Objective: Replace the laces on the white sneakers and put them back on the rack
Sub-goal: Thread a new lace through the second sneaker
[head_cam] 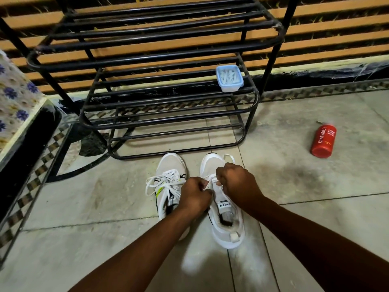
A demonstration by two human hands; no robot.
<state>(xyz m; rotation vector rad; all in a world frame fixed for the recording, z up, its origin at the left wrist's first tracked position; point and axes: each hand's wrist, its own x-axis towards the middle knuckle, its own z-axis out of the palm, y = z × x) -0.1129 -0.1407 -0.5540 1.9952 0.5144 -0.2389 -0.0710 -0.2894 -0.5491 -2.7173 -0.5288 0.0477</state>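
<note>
Left sneaker (168, 186) sits laced on the floor by the rack (272, 60). Left hand (194, 193) and right hand (235, 182) both pinch the lace (211, 179) over the right sneaker (225, 213). Lace looks soft and floppy, so I'd grab near the stiff tips.

On my feed both sneakers read white. The left sneaker (171, 163) has a neon yellow-green streak and black marks along its side, and its laces (171, 173) are white. The right sneaker (210, 165) shows a white tongue label with black lettering and a dark lining. The rack (147, 49) is black. The container (229, 77) is pale blue and its contents whitish. The bottle (323, 141) is red with white lettering. The floor (84, 207) is grey-beige tile with a brown-and-black checkered border (31, 182). The wall (336, 24) is striped orange and black. The cloth (14, 95) is cream with blue-purple flowers.
</note>
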